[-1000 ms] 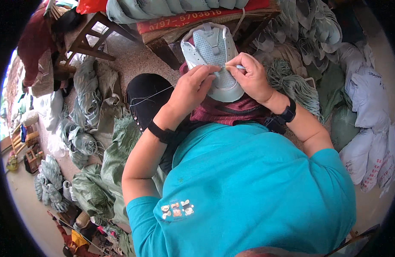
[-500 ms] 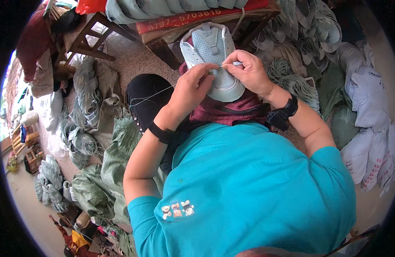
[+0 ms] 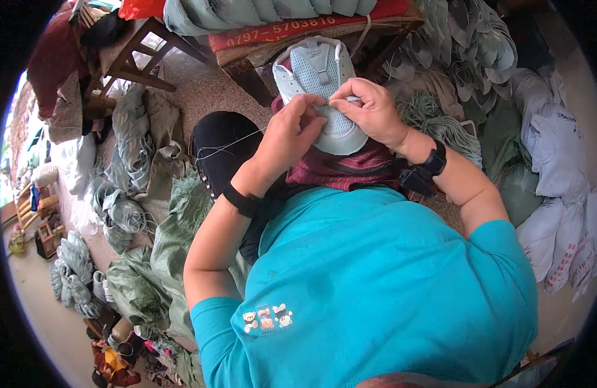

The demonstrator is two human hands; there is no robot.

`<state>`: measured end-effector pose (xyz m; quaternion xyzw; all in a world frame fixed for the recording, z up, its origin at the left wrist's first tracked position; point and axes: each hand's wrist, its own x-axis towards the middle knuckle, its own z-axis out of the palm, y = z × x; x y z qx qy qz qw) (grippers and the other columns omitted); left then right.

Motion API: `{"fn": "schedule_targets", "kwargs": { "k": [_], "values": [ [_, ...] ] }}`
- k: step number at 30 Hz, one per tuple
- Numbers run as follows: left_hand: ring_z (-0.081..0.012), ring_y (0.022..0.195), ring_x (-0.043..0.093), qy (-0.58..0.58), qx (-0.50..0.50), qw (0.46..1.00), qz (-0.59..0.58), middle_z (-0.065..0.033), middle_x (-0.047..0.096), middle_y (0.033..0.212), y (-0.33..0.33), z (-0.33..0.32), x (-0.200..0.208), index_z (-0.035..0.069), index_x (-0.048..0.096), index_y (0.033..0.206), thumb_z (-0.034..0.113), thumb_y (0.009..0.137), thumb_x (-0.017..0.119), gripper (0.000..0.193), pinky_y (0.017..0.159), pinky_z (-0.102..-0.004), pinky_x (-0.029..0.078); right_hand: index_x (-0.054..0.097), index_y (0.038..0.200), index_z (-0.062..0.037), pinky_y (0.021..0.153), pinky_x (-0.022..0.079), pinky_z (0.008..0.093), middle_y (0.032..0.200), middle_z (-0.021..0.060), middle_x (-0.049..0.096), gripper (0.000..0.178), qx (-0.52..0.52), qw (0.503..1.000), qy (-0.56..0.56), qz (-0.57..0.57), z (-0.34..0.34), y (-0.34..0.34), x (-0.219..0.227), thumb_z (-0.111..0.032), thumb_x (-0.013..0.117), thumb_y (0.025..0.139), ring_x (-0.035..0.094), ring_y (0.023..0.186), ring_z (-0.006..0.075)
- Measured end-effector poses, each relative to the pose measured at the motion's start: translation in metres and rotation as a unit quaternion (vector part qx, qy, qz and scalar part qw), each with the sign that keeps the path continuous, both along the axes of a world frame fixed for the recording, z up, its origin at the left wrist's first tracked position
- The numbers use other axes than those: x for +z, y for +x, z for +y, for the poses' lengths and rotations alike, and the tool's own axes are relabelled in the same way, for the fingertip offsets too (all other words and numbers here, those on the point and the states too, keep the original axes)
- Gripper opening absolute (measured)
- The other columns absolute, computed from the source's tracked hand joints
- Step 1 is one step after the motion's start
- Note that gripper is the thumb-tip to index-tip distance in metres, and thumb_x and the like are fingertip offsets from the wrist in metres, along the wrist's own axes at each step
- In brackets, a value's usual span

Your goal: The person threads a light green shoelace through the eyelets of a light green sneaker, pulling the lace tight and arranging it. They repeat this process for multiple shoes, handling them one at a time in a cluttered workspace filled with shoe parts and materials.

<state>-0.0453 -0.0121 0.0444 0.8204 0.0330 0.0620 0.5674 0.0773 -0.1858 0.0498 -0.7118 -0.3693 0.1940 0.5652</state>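
A pale blue-grey mesh shoe upper (image 3: 338, 127) rests over the maroon cloth (image 3: 342, 169) on my lap, its rounded toe toward me. My left hand (image 3: 292, 129) bends over its left side, thumb and fingers drawn together. From the right, my right hand (image 3: 371, 111) pinches at the middle of the upper, and a small pale piece pokes out between its fingers. The fingertips of both hands nearly meet there; what lies between them is too small to name. A thin pale thread (image 3: 230, 145) runs from beside my left wrist across the black-clad knee.
Ahead stands a wooden bench (image 3: 246, 71) with a row of grey-blue pieces (image 3: 266, 16) on it. Bundled cords (image 3: 441, 129) and white sacks (image 3: 560, 155) lie to the right. Green sacks (image 3: 140, 281) and a wooden stool (image 3: 133, 58) are on the left. Another person (image 3: 114, 365) shows at lower left.
Both hands stay over the shoe upper; the right fingertips have shifted slightly left and toward me. The view has moved a little. The person at lower left has changed posture.
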Motion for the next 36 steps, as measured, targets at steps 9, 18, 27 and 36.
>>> {"fn": "schedule_targets", "kwargs": {
  "k": [9,18,27,36],
  "values": [
    [-0.0086,0.069,0.054,-0.002,0.024,1.000,-0.009,-0.0009,0.057,0.080,0.004,-0.002,0.003,0.003,0.060,0.116,0.006,0.087,0.070,0.031,0.062,-0.0241,0.046,0.063,0.092,-0.0023,0.070,0.049,0.0292,0.087,0.0068,0.061,0.012,-0.018,0.990,-0.082,-0.112,-0.006,0.007,0.020,-0.010,0.071,0.086,0.060,0.079,0.0157],
    [-0.0116,0.071,0.056,-0.046,0.031,0.998,0.004,-0.0018,0.058,0.081,0.003,-0.002,-0.003,0.004,0.062,0.111,0.004,0.087,0.068,0.025,0.063,-0.0267,0.047,0.065,0.096,-0.0011,0.072,0.050,0.0322,0.089,0.0097,0.063,0.013,0.067,0.984,-0.093,-0.138,0.005,0.017,0.024,-0.013,0.066,0.091,0.062,0.081,0.0191],
    [-0.0304,0.078,0.060,0.282,0.041,0.941,-0.184,-0.0102,0.055,0.089,0.015,0.006,0.004,0.009,0.064,0.096,0.009,0.081,0.069,0.016,0.067,-0.0407,0.050,0.065,0.102,-0.0005,0.075,0.048,0.0275,0.089,0.0037,0.064,0.016,0.141,0.978,-0.143,-0.057,0.006,0.025,0.032,-0.015,0.062,0.095,0.058,0.083,0.0111],
    [-0.0319,0.092,0.057,0.413,0.348,0.830,-0.140,-0.0134,0.061,0.100,-0.098,0.172,0.007,0.004,0.065,0.102,0.007,0.086,0.062,0.017,0.077,-0.0412,0.046,0.059,0.104,-0.0026,0.057,0.036,0.0211,0.076,-0.0058,0.050,0.017,0.117,0.966,-0.220,0.065,-0.032,0.040,0.037,-0.017,0.062,0.096,0.043,0.067,0.0026]
  ]
}}
